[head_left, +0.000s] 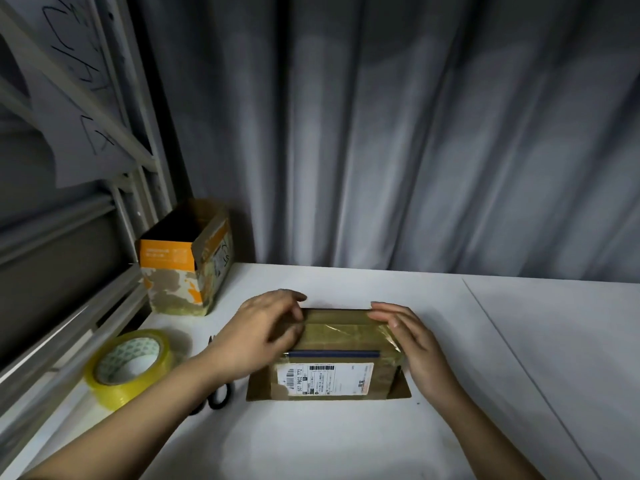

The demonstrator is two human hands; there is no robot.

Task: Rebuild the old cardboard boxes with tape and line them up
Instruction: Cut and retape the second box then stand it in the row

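The left hand (263, 327) lies over the left end of the small cardboard box (332, 355), its fingers loosely bent and laid on the top face; it is blurred, so I cannot tell whether they pinch the tape or only press it. The right hand (412, 341) stands at the right end, fingers straight and together, flat against the corner where clear tape wrinkles over the edge. The box sits between the two hands, in the middle of the white table (346, 438), with its long axis running left to right, so each hand meets one short end and neither is clearly the nearer. My judgement is that the coming move is a smoothing stroke along that axis, each hand working from its end toward the centre seam. The box is brown and worn, with glossy tape across its top, a dark stripe on the near edge and a white shipping label (325, 379) on the near face; flaps splay flat at its base. To the left lie the tape roll (130, 367) and black scissors (216, 398), partly under the left forearm. At the far left stands an orange-topped box (187, 265), open upward, well apart from the hands.
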